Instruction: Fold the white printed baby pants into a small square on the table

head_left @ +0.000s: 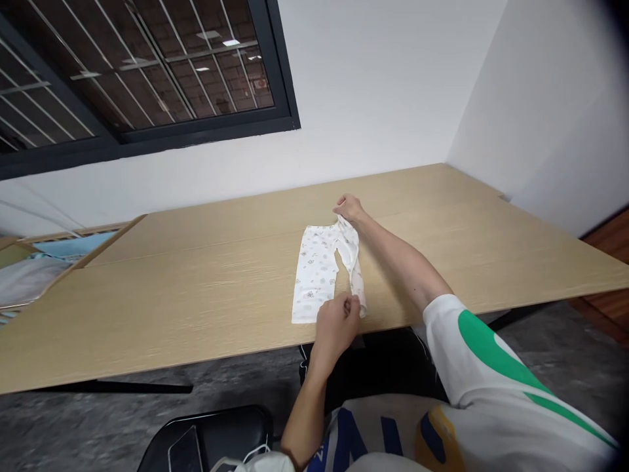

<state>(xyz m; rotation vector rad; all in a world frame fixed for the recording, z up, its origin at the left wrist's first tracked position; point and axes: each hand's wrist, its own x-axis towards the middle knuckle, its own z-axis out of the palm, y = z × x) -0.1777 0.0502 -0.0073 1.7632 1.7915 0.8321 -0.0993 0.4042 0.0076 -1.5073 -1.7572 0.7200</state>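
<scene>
A small pair of white printed pants [314,272] lies on the wooden table [206,288], waistband toward the wall. One leg is spread flat on the left; the other, on the right, is lifted and bunched. My right hand [349,207] pinches the waistband's far right corner and raises it off the tabletop. Near the table's front edge, my left hand [338,321] has its fingers closed on the hem end of the right leg. A gap of bare table shows between the two legs.
A black chair [221,439] stands below the front edge on the left, with a dark flat object [185,451] on it. At the far left is a bin [73,249] holding light fabric. A barred window [162,72] and white walls border the table.
</scene>
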